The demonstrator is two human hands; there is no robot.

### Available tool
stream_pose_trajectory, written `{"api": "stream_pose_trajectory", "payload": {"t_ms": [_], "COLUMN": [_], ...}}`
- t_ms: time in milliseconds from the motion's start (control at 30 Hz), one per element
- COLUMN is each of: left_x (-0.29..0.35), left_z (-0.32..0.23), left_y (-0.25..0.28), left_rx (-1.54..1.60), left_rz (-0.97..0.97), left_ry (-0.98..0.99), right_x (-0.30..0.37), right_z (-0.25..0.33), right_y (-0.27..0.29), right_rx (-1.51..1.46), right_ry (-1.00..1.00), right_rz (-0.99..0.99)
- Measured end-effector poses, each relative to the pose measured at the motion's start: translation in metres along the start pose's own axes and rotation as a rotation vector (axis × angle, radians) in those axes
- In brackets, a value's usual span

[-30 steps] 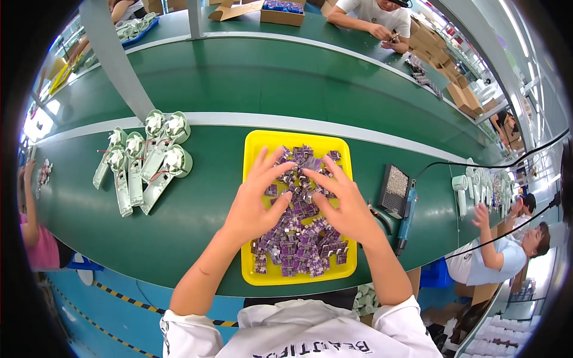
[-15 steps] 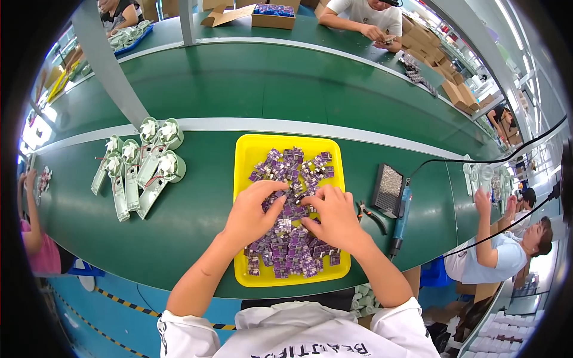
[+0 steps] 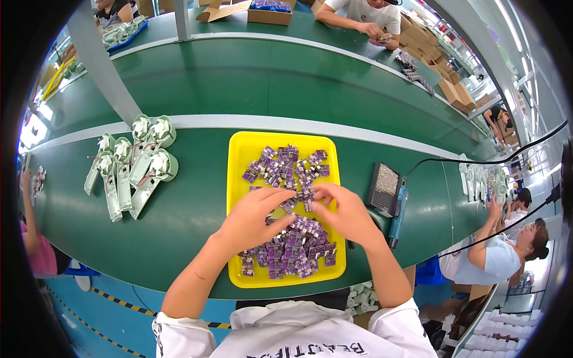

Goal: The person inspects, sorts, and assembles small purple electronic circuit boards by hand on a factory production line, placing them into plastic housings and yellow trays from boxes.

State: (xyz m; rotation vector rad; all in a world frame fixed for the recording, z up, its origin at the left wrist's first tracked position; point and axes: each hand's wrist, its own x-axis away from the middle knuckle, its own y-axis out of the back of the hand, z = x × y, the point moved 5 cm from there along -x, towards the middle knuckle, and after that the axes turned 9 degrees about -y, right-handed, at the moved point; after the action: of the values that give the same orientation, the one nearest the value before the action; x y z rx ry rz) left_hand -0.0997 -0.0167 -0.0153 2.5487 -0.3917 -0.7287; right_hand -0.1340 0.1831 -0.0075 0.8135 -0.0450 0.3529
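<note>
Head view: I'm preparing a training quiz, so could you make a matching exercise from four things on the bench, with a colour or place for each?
1. Tray
2. Circuit boards
3. Electric screwdriver
4. Round-ended housings

A. Blue, lying on the right
B. Pale green, grouped on the left
C. Yellow
D. Purple, heaped

Pairs: 1-C, 2-D, 3-A, 4-B

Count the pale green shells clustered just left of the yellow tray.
6 shells, by their round ends: two at back, three left, one front right. Others may be hidden underneath.
</note>
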Motion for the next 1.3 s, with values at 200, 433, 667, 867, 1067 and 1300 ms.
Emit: {"api": "stream_pose_trajectory", "payload": {"t_ms": [200, 433, 667, 867, 1067, 1300], "left_x": [-0.002, -0.002, 0.005, 0.007, 0.004, 0.003], "left_z": [0.002, 0.0, 0.006, 0.008, 0.012, 0.004], "left_y": [0.006, 0.003, -0.005, -0.001, 0.021, 0.009], "left_rx": [-0.09, 0.096, 0.322, 0.198, 0.185, 0.366], "left_rz": [-0.082, -0.086, -0.112, -0.264, -0.451, -0.203], "left_ry": [-0.042, 0.028, 0.144, 0.192, 0.21, 0.076], "right_x": [0.027, 0.025, 0.017, 0.013, 0.01, 0.008], "right_z": [0.004, 0.004, 0.028, 0.028, 0.042, 0.032], "right_y": [-0.015, 0.0, -0.016, -0.05, -0.048, -0.053], "right_rx": [0.399, 0.032, -0.195, -0.345, -0.508, -0.762], "right_ry": [0.199, 0.039, 0.122, 0.142, -0.033, -0.021], "right_rz": [0.052, -0.031, 0.003, -0.162, -0.099, 0.1]}}
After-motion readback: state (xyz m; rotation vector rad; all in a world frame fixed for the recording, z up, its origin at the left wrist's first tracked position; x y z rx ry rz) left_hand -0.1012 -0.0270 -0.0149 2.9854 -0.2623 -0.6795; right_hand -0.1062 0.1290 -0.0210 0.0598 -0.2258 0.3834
